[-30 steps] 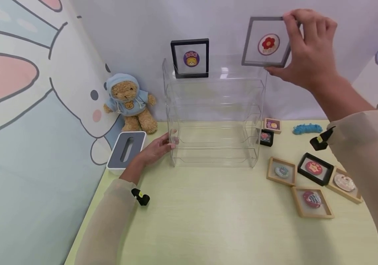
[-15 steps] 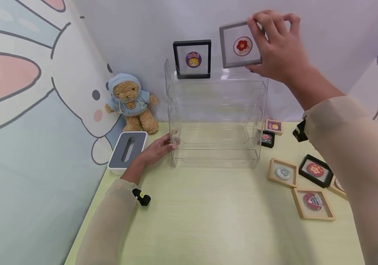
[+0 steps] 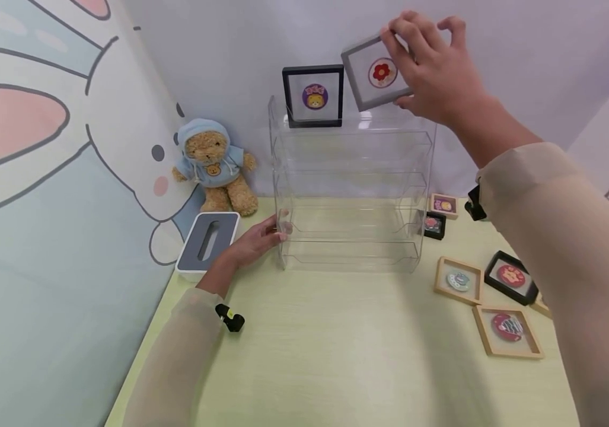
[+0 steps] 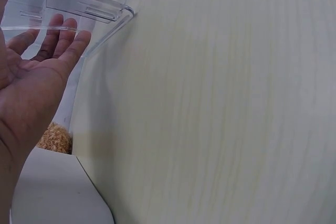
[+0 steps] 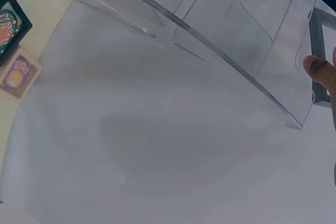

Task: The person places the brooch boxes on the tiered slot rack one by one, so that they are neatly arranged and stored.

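Observation:
A clear acrylic tiered rack (image 3: 354, 240) stands at the back of the table. My right hand (image 3: 434, 71) pinches the right side of a grey square frame (image 3: 353, 77) with a red flower badge inside, held tilted above the rack's top tier. In the right wrist view the thumb (image 5: 317, 67) presses on this frame's edge. Just to its left, a black frame (image 3: 315, 123) with a purple bear badge stands upright in the top tier. My left hand (image 3: 253, 242) rests against the rack's lower left side, its fingers (image 4: 73, 51) spread and loosely bent in the left wrist view.
Several wooden and black badge frames, including one wooden frame (image 3: 508, 350), lie on the right of the table (image 3: 347, 356). A teddy bear (image 3: 216, 163) in a blue hoodie sits at the back left, behind a white tissue box (image 3: 189, 274) with a grey top.
My right hand has carried the grey frame leftward to beside the black frame and tilted it. My left hand stays at the rack's side.

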`<state>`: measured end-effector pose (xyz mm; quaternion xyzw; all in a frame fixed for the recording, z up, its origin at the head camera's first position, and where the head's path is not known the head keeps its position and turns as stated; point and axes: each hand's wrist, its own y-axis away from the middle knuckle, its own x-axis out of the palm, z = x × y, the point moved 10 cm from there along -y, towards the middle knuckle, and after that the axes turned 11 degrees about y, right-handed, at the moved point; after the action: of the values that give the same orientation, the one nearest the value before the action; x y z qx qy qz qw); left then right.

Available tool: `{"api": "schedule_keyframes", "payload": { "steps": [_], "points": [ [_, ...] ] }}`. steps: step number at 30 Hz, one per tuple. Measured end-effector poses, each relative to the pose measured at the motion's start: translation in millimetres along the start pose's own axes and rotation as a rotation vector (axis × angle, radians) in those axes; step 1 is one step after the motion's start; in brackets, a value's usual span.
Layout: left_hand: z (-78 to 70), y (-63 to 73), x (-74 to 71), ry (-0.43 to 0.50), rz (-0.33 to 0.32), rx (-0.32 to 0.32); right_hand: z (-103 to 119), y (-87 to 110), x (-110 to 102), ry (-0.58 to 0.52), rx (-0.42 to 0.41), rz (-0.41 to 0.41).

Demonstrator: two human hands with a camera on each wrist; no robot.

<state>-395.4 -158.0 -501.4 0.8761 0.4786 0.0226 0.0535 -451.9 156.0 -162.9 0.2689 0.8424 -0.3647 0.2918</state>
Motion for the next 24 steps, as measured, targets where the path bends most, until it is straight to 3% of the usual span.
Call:
{"api": "schedule_keyframes", "payload": {
  "steps": [13, 24],
  "points": [
    [0.4, -0.1, -0.3, -0.026, -0.004, 0.012, 11.2, 2.3, 12.7, -0.006, -0.047, 0.047],
    [-0.3, 0.3, 2.7, 0.001, 0.004, 0.003, 17.7, 0.4, 14.9, 0.008, -0.092, 0.038]
  ]
}}
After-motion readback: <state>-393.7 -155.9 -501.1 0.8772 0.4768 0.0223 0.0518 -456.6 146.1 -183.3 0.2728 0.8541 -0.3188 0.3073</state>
